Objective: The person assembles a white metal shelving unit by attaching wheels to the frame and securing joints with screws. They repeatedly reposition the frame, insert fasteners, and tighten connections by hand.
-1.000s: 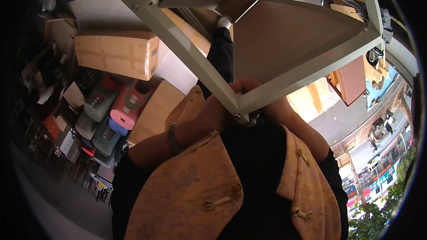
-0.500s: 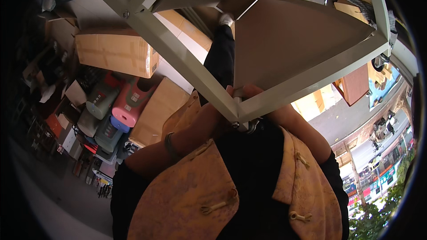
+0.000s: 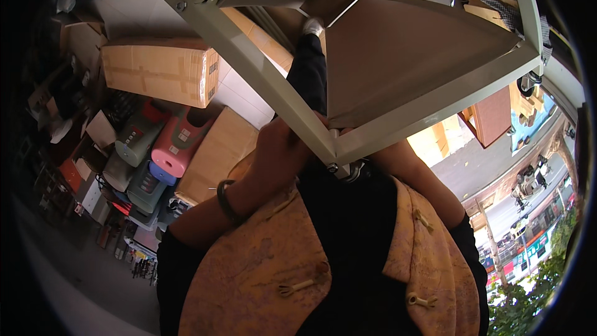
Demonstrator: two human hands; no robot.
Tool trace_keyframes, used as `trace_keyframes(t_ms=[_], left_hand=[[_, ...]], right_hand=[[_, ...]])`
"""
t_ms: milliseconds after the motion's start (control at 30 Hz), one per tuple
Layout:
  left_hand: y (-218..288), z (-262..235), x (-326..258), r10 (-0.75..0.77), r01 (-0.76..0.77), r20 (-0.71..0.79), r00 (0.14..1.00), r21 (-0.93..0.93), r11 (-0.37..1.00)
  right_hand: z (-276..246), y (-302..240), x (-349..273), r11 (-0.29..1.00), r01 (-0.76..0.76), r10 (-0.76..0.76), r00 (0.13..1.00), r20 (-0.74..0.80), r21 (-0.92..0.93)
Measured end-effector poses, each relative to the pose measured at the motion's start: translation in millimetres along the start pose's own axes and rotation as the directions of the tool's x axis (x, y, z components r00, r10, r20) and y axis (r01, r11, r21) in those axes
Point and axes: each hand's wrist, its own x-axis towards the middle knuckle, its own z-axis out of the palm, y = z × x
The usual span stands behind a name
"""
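In the head view, the pale metal frame (image 3: 435,102) points its near corner (image 3: 336,151) toward me, its left bar (image 3: 249,62) running away left and its right bar away right. My left hand (image 3: 277,145) is just left of that corner, my right hand (image 3: 378,153) behind the right bar (mostly hidden), so I cannot tell which is nearer, nor whether my fingers are open, closed or gripping. Left of the frame lies a taped cardboard box (image 3: 155,74), contents hidden.
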Motion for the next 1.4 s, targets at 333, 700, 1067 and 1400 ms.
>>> trace_keyframes(t_ms=[333,700,1067,1400], left_hand=[[6.6,-20.8,44.0,0.081,-0.126,0.34,0.937,0.112,0.986],[22.0,-30.5,94.5,0.107,-0.32,0.676,0.729,0.198,0.927],[19.9,-27.2,88.4,0.139,-0.455,0.684,0.716,0.307,0.836],[-23.6,-5.5,82.0,0.521,-0.45,0.557,0.647,-0.272,0.85]], right_hand=[[4.1,-16.8,-7.6,0.971,0.2,-0.211,0.974,-0.081,-0.128],[8.3,-11.2,-0.1,0.927,0.026,-0.013,0.999,-0.036,0.374],[3.6,-10.4,-6.1,0.994,0.104,-0.106,0.992,-0.069,-0.036],[9.5,0.4,-16.7,0.984,0.085,-0.061,0.986,-0.157,0.154]])
